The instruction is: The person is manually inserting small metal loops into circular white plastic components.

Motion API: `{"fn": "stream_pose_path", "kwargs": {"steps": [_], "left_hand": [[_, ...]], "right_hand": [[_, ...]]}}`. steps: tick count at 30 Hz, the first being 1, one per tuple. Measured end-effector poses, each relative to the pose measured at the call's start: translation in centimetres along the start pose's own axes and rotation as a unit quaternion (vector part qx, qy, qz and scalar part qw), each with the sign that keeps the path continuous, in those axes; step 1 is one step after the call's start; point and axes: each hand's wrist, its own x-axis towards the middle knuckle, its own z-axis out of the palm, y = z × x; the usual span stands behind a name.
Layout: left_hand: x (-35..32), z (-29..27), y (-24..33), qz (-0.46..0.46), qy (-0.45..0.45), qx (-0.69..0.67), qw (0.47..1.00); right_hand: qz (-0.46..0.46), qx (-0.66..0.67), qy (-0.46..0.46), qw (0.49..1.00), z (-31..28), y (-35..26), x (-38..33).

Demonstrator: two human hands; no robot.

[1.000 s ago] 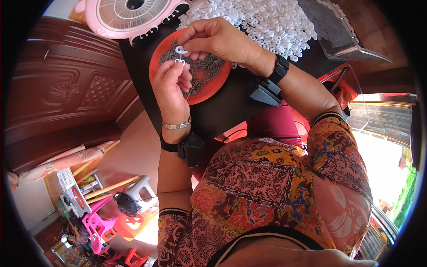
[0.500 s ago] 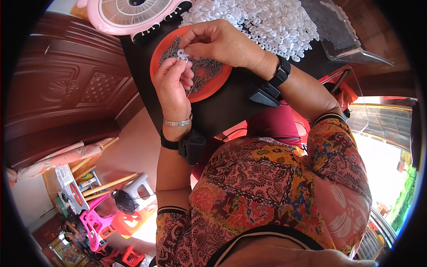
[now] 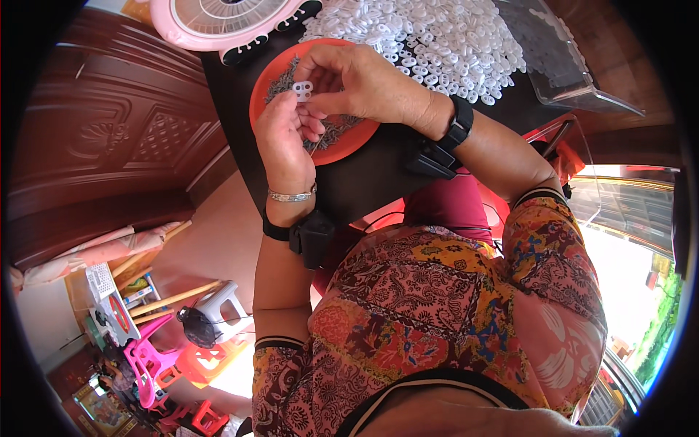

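Small white plastic piece [image 3: 302,90]: pinched between left hand [image 3: 284,138] and right hand [image 3: 364,84], both grips closed on it, above orange dish [image 3: 349,142] of dark metal bits. White piece heap [image 3: 429,44], pink fan [image 3: 218,18], clear box [image 3: 561,65] lay around on dark surface [image 3: 371,178].

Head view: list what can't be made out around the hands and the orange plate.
- Orange plate: its middle is covered by both hands.
- Small dark pieces on the plate: too small to tell their shape.
- White piece: held between left hand and right hand; its underside is hidden by the fingers.
- Pink fan: cut off by the top edge.
- Clear box: contents blurred near the rim.
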Motion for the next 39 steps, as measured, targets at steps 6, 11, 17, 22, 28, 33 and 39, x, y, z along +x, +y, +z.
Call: {"fn": "stream_pose_path", "kwargs": {"steps": [6,11,17,22,28,33,39], "left_hand": [[0.3,0.0,-0.1,0.000,0.002,0.019,1.000],[0.2,0.1,-0.3,0.012,0.002,0.024,1.000],[0.0,0.3,-0.4,0.023,-0.006,-0.012,1.000],[0.0,0.3,-0.5,0.036,-0.012,0.000,0.999],[-0.3,0.6,-0.4,0.043,-0.012,0.004,0.999],[-0.5,1.0,-0.5,0.053,-0.018,-0.005,0.998],[-0.5,0.6,-0.2,0.059,0.002,0.022,0.998]], "right_hand": [[0.002,-0.026,-0.020,0.999,0.0,-0.6,-0.1],[-0.091,-0.157,0.021,0.983,0.4,-1.2,-0.2],[-0.110,-0.214,0.020,0.970,0.8,-0.9,-0.4],[-0.087,-0.166,0.035,0.982,1.2,-0.6,-0.4],[-0.097,-0.176,0.031,0.979,0.9,-0.9,-0.3],[-0.075,-0.140,0.029,0.987,0.5,-1.2,-0.7],[-0.143,-0.246,0.105,0.953,-1.1,-1.9,-0.4]]}}
